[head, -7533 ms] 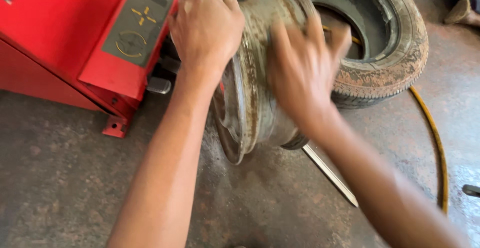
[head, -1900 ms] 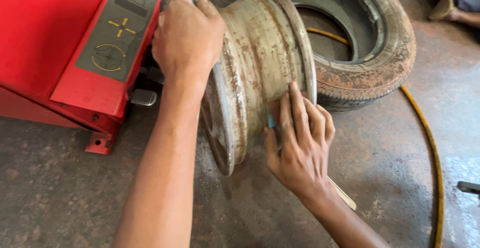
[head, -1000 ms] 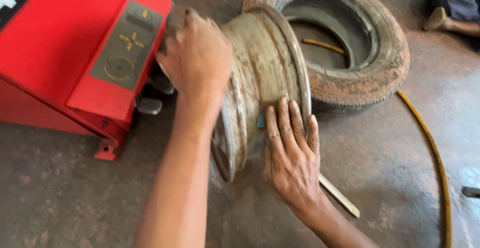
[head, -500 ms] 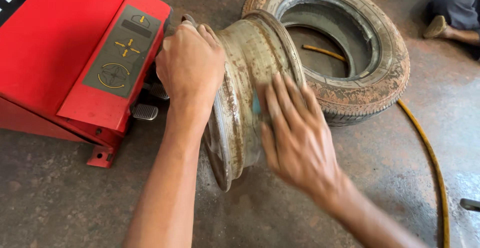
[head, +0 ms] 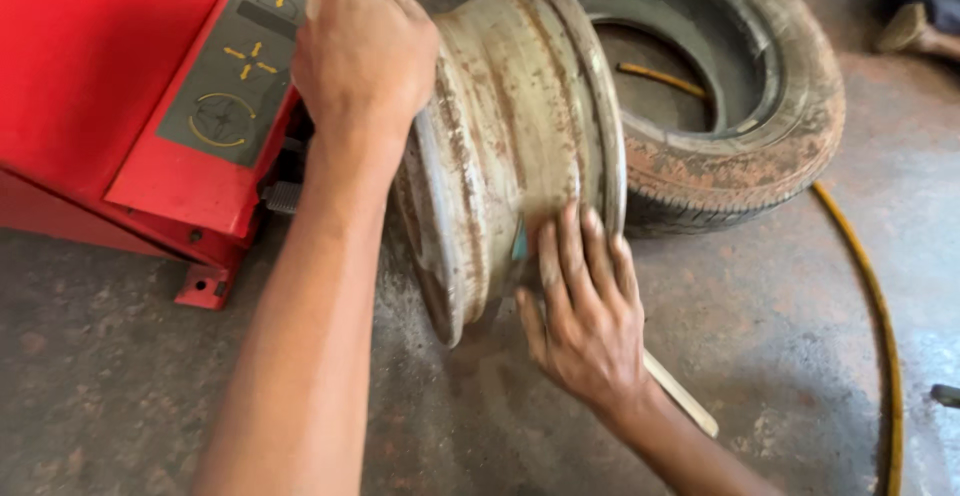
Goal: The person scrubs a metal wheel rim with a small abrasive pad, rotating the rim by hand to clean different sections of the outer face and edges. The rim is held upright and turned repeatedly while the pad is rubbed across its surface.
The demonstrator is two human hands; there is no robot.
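One rusty grey steel wheel rim point(head: 510, 146) stands on edge, axle pointing sideways toward one red machine point(head: 130, 86); your left hand point(head: 365, 51) fingers seemingly clench its top, right hand point(head: 585, 311) fingers pressed flat, released.

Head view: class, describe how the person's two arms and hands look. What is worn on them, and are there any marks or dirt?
Both forearms are bare: no sleeves show. The left hand and right hand wear no gloves, rings, watch or bands that can be seen. The right fingers look dusty and greyish with grime. Nails are short.
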